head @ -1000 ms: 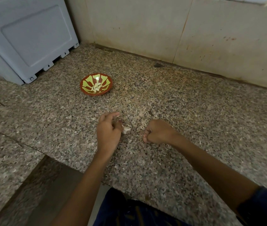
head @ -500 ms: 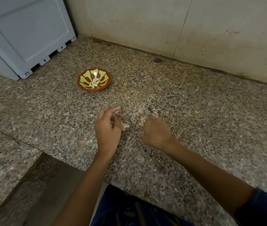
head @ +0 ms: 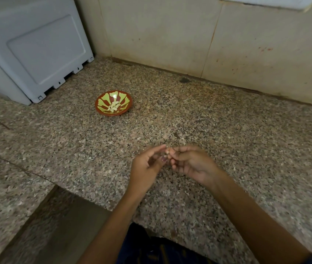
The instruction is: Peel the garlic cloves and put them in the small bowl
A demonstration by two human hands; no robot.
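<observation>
Moved since the earlier frames: the two hands, then apart on the tabletop with the right one clenched, have come together and lifted just above the stone. Left hand (head: 145,166): fingers partly extended, fingertips meeting the right hand's at a small pale garlic clove (head: 167,151). Right hand (head: 191,162): fingers curled, pinching the same clove. Step in hand, by judgement: peeling this clove; how much skin remains is too small to tell. Small bowl (head: 101,109): red and yellow, well apart to the left and farther back, holding several peeled cloves (head: 114,107). Next move: strip the skin, then carry the clove across to the bowl. Tabletop (head: 227,130): speckled granite.
</observation>
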